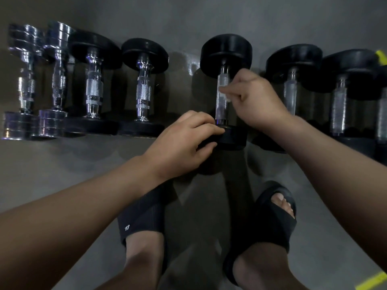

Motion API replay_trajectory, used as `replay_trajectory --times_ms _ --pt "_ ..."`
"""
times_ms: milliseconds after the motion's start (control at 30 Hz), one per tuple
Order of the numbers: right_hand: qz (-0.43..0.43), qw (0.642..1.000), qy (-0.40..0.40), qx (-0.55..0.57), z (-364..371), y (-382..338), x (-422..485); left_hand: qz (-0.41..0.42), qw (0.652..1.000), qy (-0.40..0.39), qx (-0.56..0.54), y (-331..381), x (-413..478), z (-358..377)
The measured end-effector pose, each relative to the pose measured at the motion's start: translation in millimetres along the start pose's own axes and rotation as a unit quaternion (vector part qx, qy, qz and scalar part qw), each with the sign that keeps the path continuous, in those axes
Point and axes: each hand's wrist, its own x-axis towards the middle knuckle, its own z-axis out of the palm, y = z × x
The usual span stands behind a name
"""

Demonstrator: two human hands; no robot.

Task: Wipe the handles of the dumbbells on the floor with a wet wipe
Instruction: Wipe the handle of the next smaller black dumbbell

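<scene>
Several dumbbells lie in a row across the upper half of the frame on the grey floor (62,174), their handles running away from the camera. Two chrome dumbbells (27,80) are at the upper left. Next come two black-headed dumbbells (144,88) with knurled chrome grips, and further dumbbells (293,80) lie toward the right edge.

The middle dumbbell (226,53) sits just right of centre, with floor showing between it and its left neighbour. The left hand (184,143) curls its fingers over this dumbbell's near black head and grips it. The right hand (253,99) is closed at the handle (222,109), thumb and fingers pinching a small pale wet wipe (227,96) against the upper part of the bar. Only a sliver of the wipe shows past the fingertips. Both hands are on the same dumbbell, close together.

At the bottom of the frame, two feet in black slides (276,216) stand on the floor. A yellow strip (372,281) crosses the lower right corner.
</scene>
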Motion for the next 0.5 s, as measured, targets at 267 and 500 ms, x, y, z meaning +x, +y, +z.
replay_trajectory --times_ms 267,500 --pt "0.036 0.997 0.068 -0.015 8.4 7.8 6.7 0.018 1.000 -0.021 -0.004 5.1 3.1 3.0" --pt "0.031 0.998 0.060 0.002 2.4 12.1 7.3 0.018 0.999 -0.034 0.003 10.2 4.4 0.4"
